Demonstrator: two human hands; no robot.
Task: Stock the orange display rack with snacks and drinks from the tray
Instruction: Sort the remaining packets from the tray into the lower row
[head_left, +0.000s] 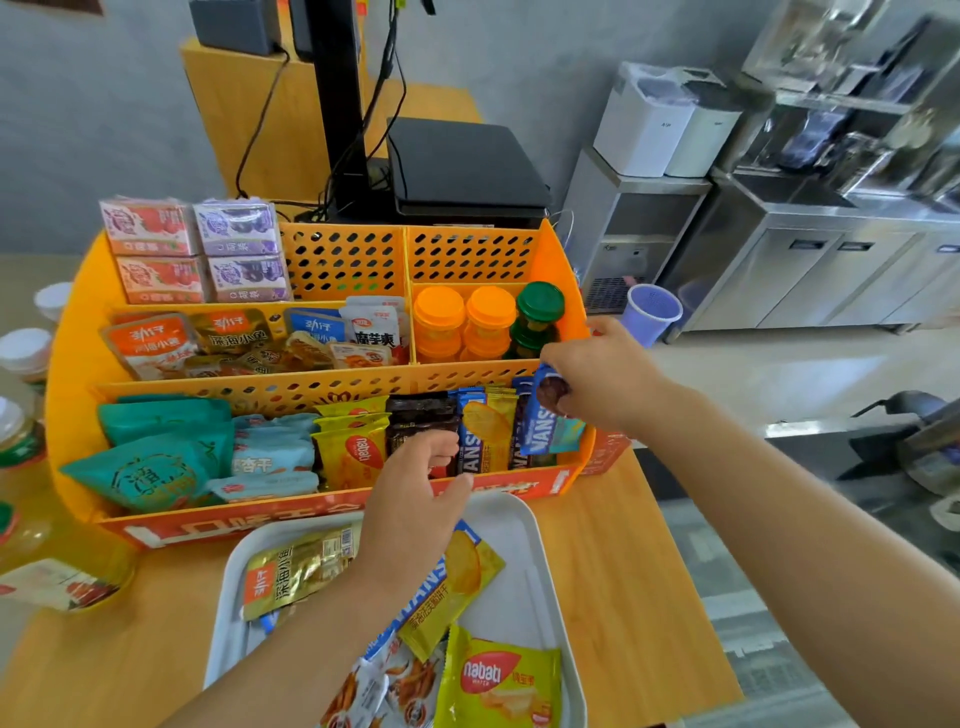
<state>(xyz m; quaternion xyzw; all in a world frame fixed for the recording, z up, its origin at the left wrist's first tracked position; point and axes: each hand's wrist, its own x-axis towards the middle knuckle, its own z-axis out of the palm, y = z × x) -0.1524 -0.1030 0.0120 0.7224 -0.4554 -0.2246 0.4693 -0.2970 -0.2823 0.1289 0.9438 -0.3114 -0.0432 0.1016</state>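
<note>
While our right hand (605, 374) pinches the blue wafer pack (545, 415) upright over the rack's (576, 312) front-right slot, our left hand (415, 499), loosely curled and holding nothing, hovers nearer the tray (530, 587).

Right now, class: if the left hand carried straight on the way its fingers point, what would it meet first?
Probably the dark brown packets in the rack's front row; the left hand points up-forward at them, though depth is unclear.

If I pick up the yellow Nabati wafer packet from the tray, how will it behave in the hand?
The yellow Nabati wafer packet lies flat in the white tray, so it is probably light. Its glossy film looks slippery and likely crinkles rather than holding stiff. The wafers pictured on it suggest brittle contents, so a hard squeeze might crush them.
</note>
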